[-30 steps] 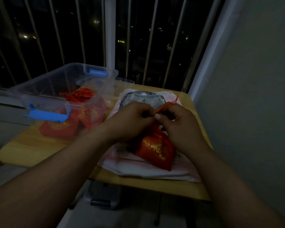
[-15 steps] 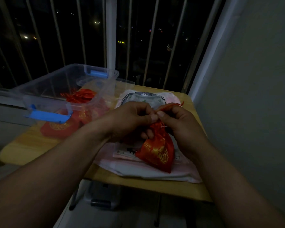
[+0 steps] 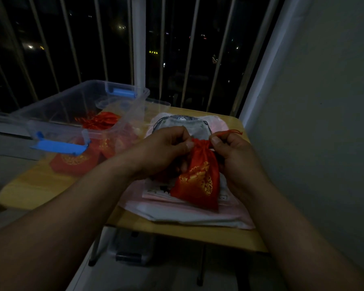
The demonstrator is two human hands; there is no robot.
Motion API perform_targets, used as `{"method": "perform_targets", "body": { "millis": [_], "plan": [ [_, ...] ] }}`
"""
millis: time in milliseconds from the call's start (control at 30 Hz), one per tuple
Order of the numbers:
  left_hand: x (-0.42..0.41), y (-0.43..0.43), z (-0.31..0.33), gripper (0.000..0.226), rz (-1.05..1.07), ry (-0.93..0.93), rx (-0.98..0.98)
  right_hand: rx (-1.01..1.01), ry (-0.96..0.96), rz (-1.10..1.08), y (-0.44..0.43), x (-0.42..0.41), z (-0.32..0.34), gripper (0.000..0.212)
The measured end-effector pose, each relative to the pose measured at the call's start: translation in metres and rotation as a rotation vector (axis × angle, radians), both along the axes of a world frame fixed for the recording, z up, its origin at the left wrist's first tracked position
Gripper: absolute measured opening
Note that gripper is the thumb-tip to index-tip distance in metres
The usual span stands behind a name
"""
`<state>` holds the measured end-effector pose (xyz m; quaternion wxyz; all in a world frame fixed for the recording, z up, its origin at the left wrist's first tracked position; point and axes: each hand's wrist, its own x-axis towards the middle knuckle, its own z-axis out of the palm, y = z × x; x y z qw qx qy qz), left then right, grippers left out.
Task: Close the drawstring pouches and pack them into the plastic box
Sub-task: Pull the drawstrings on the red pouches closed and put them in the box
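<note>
A red pouch [image 3: 198,177] with gold embroidery is held over the right half of the bench [image 3: 29,185], its neck gathered into a tight ruffle. The neck is pinched on one side by the curled fingers and thumb of the left hand [image 3: 166,152]. On the other side the red cord [image 3: 229,132] is pinched between the thumb and forefinger of the right hand [image 3: 231,152], and its knotted end sticks out to the right past the knuckles. The body of the pouch hangs down and toward the viewer over a stack of flat pink and white bags [image 3: 187,215]; its lower edge appears to rest on them, though the dim light leaves that uncertain. A grey drawstring bag [image 3: 183,122] lies at the far end of the stack, just behind both hands.

On the left of the bench a clear plastic box [image 3: 57,106] is set, open at the top and fitted with blue latches [image 3: 59,146] at its near and far ends. Several red pouches [image 3: 99,120] can be seen inside it. A flat red pouch [image 3: 72,162] lies on the bench at the box's near corner. Pale window bars [image 3: 189,49] are seen behind the bench against a dark night view, and a plain wall [image 3: 324,101] stands to the right.
</note>
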<state>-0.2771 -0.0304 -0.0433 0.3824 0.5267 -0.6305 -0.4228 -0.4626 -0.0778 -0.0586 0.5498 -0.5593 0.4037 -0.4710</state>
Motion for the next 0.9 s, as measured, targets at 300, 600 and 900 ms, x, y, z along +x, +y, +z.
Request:
{"method": "perform_targets", "body": {
  "millis": [300, 600, 900],
  "plan": [
    [-0.005, 0.0, -0.007, 0.038, 0.072, 0.002, 0.011, -0.075, 0.094, -0.1, -0.002, 0.002, -0.001, 0.015],
    [-0.016, 0.0, -0.006, 0.027, 0.17, -0.036, -0.071, 0.095, 0.053, 0.037, 0.004, -0.002, 0.01, 0.024],
    [-0.024, -0.001, -0.007, 0.024, 0.399, -0.15, -0.232, -0.105, 0.281, -0.055, 0.004, -0.004, 0.004, 0.023]
  ]
}}
